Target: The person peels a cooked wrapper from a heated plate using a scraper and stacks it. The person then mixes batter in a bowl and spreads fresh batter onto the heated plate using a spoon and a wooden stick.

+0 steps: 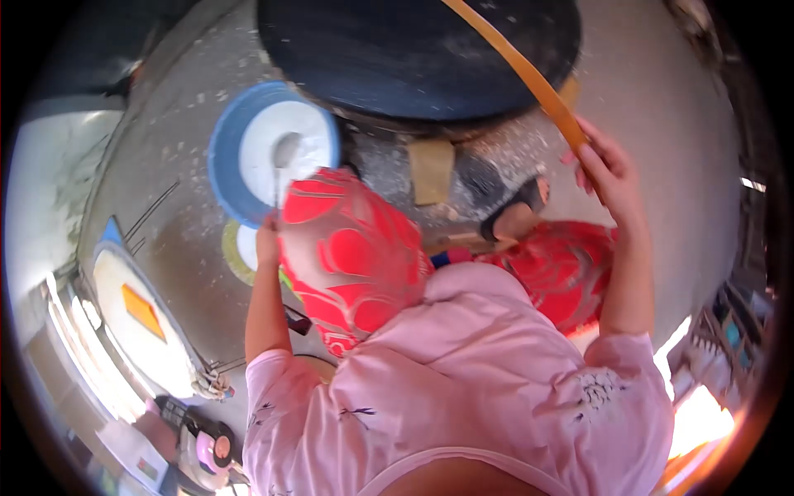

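My right hand (610, 172) is closed around the lower end of a long, flat, brown wooden strip (529, 76), which reaches up and left over a large round black griddle (413, 62). On my other side, my left hand (267, 240) grips the handle of a ladle (287, 150); my raised knee partly hides its fingers. The ladle's round bowl lies over white liquid (308, 136) in a blue basin (222, 157). The basin stands left of the griddle, close to my knee.
A green-rimmed container (234, 256) sits below the basin. Farther left is a round pale board (157, 364) with an orange piece (143, 312) on it. A tan block (431, 169) stands under the griddle's edge, amid ash on the floor, near my sandalled foot (517, 217).
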`<state>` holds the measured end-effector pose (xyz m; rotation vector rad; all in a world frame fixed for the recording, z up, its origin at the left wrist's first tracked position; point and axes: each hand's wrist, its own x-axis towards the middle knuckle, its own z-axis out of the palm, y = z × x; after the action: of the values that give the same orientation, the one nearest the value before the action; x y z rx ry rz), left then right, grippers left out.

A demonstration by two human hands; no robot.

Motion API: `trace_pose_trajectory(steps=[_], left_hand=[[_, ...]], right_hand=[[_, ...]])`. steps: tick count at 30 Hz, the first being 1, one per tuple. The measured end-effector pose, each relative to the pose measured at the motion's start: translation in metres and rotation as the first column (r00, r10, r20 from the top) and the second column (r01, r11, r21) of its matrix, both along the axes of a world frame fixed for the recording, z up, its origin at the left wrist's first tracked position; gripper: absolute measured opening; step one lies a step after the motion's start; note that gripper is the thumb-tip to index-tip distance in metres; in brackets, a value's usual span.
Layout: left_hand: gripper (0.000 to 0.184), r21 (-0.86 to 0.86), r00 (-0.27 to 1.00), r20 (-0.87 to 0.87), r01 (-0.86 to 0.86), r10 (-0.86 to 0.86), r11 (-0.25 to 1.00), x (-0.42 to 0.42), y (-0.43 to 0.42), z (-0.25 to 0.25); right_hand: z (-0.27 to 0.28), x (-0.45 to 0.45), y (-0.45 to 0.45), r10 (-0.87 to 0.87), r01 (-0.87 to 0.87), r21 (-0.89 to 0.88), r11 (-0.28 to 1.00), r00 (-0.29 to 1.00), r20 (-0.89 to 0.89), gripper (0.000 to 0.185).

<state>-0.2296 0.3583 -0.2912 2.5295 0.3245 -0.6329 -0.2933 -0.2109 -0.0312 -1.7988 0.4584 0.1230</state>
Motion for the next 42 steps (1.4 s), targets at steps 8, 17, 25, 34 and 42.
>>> trace_pose_trajectory(steps=[8,17,25,34,42], left_hand=[[0.022,0.325,0.994,0.109,-0.051,0.016,0.944,0.050,-0.052,0.057],[0.026,0.199,0.981,0.099,-0.181,0.164,0.963,-0.002,-0.059,0.079],[0.029,0.262,0.980,0.131,-0.181,0.151,0.948,0.061,-0.086,0.070],[0.026,0.232,0.972,0.064,-0.235,0.227,0.944,0.005,-0.040,0.104],[0.025,-0.285,0.764,-0.445,-0.615,0.467,0.736,0.036,-0.100,0.034]], right_hand=[[-0.003,0.005,0.011,0.091,-0.090,0.070,0.993,0.996,-0.016,0.037],[0.001,0.009,0.023,0.170,-0.168,0.084,0.982,0.985,-0.026,0.037],[0.001,0.023,0.036,0.204,-0.200,0.113,0.973,0.979,-0.021,0.036],[-0.007,0.024,0.035,0.208,-0.198,0.149,0.969,0.976,-0.058,0.036],[0.007,0.032,0.047,0.225,-0.217,0.127,0.968,0.973,-0.047,0.038]])
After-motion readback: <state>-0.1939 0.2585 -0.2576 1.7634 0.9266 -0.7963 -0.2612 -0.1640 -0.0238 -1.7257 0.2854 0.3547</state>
